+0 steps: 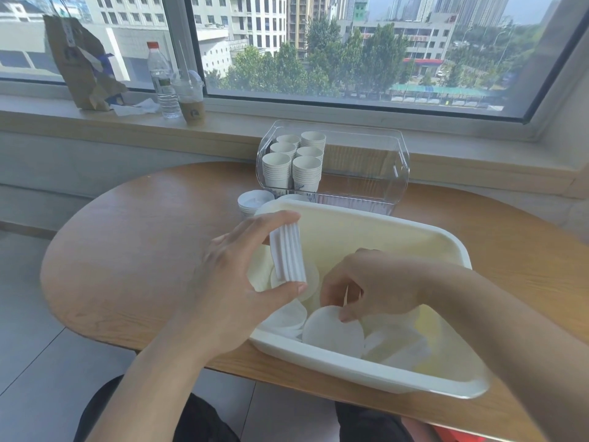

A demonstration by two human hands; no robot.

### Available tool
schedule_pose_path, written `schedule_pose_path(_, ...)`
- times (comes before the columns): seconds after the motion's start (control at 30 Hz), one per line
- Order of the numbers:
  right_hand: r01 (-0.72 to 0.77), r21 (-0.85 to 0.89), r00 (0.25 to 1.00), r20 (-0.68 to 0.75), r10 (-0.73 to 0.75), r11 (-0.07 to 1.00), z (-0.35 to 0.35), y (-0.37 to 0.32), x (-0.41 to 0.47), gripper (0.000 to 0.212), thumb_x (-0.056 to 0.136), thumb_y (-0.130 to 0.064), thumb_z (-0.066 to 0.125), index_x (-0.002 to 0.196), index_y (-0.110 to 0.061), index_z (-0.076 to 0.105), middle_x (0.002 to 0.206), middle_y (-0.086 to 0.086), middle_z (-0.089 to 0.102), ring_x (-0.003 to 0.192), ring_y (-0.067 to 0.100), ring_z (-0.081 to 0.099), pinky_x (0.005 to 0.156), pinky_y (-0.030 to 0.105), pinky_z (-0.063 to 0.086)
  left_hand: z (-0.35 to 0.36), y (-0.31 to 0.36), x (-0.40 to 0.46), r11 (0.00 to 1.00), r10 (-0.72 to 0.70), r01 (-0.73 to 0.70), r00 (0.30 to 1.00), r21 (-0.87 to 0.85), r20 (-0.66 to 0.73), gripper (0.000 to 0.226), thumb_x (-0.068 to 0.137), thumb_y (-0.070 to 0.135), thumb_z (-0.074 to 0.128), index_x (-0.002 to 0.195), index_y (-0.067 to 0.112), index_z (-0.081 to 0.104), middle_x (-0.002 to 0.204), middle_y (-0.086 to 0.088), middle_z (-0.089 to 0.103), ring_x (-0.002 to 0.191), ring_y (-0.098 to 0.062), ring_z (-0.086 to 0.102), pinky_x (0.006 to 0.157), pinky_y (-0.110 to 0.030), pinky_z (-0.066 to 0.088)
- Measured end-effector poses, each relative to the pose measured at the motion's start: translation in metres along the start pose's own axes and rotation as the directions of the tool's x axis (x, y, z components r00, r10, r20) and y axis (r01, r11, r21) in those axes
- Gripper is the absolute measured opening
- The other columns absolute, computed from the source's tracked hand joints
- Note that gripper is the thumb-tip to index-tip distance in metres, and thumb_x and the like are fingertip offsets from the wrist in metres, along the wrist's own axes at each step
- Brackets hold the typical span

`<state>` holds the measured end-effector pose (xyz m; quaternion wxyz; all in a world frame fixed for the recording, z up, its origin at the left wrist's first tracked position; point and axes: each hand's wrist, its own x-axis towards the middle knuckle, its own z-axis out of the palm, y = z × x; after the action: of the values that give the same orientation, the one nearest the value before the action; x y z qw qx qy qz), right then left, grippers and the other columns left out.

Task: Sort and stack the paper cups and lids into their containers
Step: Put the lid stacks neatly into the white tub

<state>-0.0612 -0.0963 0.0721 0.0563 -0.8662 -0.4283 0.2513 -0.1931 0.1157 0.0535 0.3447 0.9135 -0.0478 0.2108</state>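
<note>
The left hand (242, 275) grasps a short stack of white plastic lids (287, 254) held on edge, thumb under the lower end and fingertips over the top, above the near-left corner of the tub. The right hand (379, 285) reaches down inside the tub and pinches a single round white lid (333, 333) between thumb and fingers.

The rounded wooden table (134, 250) carries everything; its curved left edge has bare surface beside the left hand, and its near edge runs just under the tub. The wide cream plastic tub (360, 366) sits near the middle with its near rim close to that edge; loose white lids (395, 344) lie scattered over its floor around and beneath the right hand. Just behind its far rim stands a clear plastic container (382, 173), with six stacks of white paper cups (294, 162) filling its left end and its right part open. A low stack of lids (255, 200) rests on the table between the tub's far-left corner and the clear container
</note>
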Motion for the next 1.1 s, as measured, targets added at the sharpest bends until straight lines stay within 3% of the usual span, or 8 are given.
schedule_pose_path(0.23,0.02,-0.039,0.964,-0.265,-0.03,0.999,-0.004,0.0,-0.001,0.009,0.094,-0.031,0.067,0.096,-0.037,0.072,0.091,-0.023,0.07,0.082,-0.005,0.063,0.069,0.004,0.038,0.0,-0.003,-0.001,1.0,-0.008,0.008,1.0,0.007,-0.002,0.077,0.076,0.058,0.082,0.14,0.068,0.041,0.143,0.043,0.045,0.133,-0.009,0.051,0.107,-0.057,0.045)
schedule_pose_path(0.37,0.02,0.042,0.894,-0.448,0.001,0.999,-0.009,0.0,-0.003,0.009,0.091,-0.028,0.068,0.091,-0.036,0.071,0.087,-0.019,0.07,0.081,0.003,0.064,0.071,0.017,0.045,0.001,-0.003,0.0,1.0,-0.013,0.013,1.0,0.011,0.008,0.076,0.071,0.073,0.071,0.141,0.07,0.039,0.143,0.045,0.044,0.134,-0.01,0.05,0.106,-0.057,0.047)
schedule_pose_path(0.53,0.017,0.12,0.8,-0.597,0.058,0.993,-0.012,-0.001,-0.005,0.011,0.092,-0.027,0.068,0.083,-0.034,0.069,0.082,-0.015,0.07,0.08,0.006,0.062,0.075,0.028,0.05,0.001,-0.002,0.0,1.0,-0.011,0.011,1.0,0.012,0.008,0.075,0.071,0.075,0.067,0.139,0.073,0.037,0.144,0.046,0.042,0.134,-0.009,0.05,0.107,-0.057,0.046)
schedule_pose_path(0.7,0.119,0.248,0.7,-0.707,0.096,0.961,-0.013,-0.002,-0.006,0.014,0.092,-0.02,0.067,0.09,-0.034,0.069,0.085,-0.014,0.07,0.064,0.007,0.067,0.059,0.015,0.041,0.001,0.0,0.0,1.0,-0.019,0.019,1.0,0.009,0.013,0.075,0.07,0.076,0.067,0.138,0.073,0.037,0.143,0.048,0.041,0.135,-0.01,0.049,0.107,-0.054,0.046)
schedule_pose_path(0.8,0.234,0.344,0.708,-0.701,0.083,0.91,-0.013,-0.005,-0.007,0.024,0.096,-0.007,0.065,0.104,-0.028,0.062,0.093,-0.007,0.069,0.055,0.012,0.071,0.052,0.011,0.04,0.0,0.001,0.001,1.0,-0.019,0.019,1.0,0.005,0.007,0.074,0.07,0.074,0.068,0.138,0.072,0.038,0.142,0.046,0.043,0.134,-0.01,0.05,0.108,-0.055,0.045)
schedule_pose_path(0.9,0.283,0.373,0.757,-0.653,0.033,0.884,-0.012,-0.006,-0.007,0.022,0.099,-0.005,0.064,0.106,-0.026,0.064,0.103,-0.006,0.071,0.063,0.013,0.075,0.059,0.012,0.045,0.0,0.002,0.001,1.0,-0.021,0.021,1.0,0.003,0.005,0.074,0.07,0.074,0.069,0.138,0.071,0.039,0.141,0.045,0.044,0.134,-0.011,0.051,0.108,-0.056,0.045)
schedule_pose_path(1.0,0.323,0.433,0.807,-0.59,-0.006,0.842,-0.011,-0.008,-0.007,0.013,0.103,-0.017,0.066,0.114,-0.023,0.069,0.11,-0.009,0.072,0.076,0.016,0.076,0.066,0.015,0.05,0.0,0.001,0.002,1.0,-0.023,0.023,1.0,-0.005,0.004,0.075,0.07,0.073,0.069,0.139,0.07,0.04,0.141,0.043,0.046,0.133,-0.012,0.052,0.106,-0.056,0.047)
schedule_pose_path(1.1,0.333,0.475,0.835,-0.549,-0.022,0.815,-0.011,-0.011,-0.008,0.032,0.097,-0.042,0.065,0.124,-0.024,0.069,0.119,-0.009,0.071,0.087,0.021,0.074,0.074,0.028,0.056,0.001,0.001,0.001,1.0,-0.021,0.021,1.0,-0.019,-0.002,0.075,0.07,0.072,0.07,0.139,0.069,0.04,0.14,0.042,0.048,0.132,-0.008,0.051,0.106,-0.053,0.047)
